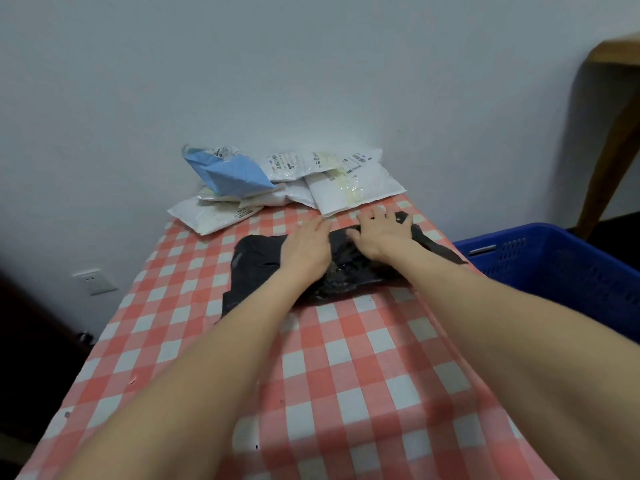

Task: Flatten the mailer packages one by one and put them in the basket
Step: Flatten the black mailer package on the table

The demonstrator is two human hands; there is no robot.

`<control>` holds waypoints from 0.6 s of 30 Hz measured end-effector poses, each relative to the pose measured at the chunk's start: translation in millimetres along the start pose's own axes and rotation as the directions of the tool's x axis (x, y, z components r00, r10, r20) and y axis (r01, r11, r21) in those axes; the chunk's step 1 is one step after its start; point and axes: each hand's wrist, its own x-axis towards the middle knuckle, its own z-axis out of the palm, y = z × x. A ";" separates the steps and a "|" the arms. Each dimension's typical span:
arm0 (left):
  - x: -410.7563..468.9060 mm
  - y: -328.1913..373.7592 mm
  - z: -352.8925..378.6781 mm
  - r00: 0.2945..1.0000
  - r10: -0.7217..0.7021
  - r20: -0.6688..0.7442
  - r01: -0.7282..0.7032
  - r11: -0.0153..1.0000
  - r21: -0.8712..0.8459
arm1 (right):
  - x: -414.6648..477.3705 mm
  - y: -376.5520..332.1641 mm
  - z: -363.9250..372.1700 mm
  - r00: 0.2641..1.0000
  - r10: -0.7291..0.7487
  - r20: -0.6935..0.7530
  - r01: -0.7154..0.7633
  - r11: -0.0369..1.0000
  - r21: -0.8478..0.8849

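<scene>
Outlet: on the wall, left of your table and below its top.
Table: red-and-white check cloth, running from you to the far wall.
White mailers: heaped at the table's far edge, some overlapping, labels up.
Blue mailer: on top of the heap's left part, puffed and tilted.
Black mailer: mid-table, nearer you than the heap, crumpled, lying crosswise; its right corner reaches the table's right edge.
Left hand: palm down on the black mailer's middle, fingers straight and close together, pressing, gripping nothing.
Right hand: palm down on the black mailer's far right part, just beside your left hand, fingers spread flat, pinching nothing.
Basket: blue, slotted walls, right of the table and lower; you see no mailer in the part that shows.
Wooden furniture: beyond the basket, far right of the table.
</scene>
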 end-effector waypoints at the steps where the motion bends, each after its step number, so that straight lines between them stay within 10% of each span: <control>1: -2.2 -10.2 -5.1 0.998 -0.037 -0.053 0.037 0.999 0.006 | -0.3 -8.4 -3.3 0.996 -0.039 -0.076 0.044 0.998 0.053; 8: -25.5 -56.6 -16.7 0.970 -0.225 0.093 0.229 0.973 -0.033 | -13.7 -61.6 14.6 0.944 -0.321 0.072 0.315 0.946 0.076; 18: -34.9 -69.2 6.9 0.910 -0.291 0.294 0.311 0.950 -0.022 | -8.7 -72.4 37.1 0.935 -0.315 0.161 0.320 0.947 -0.009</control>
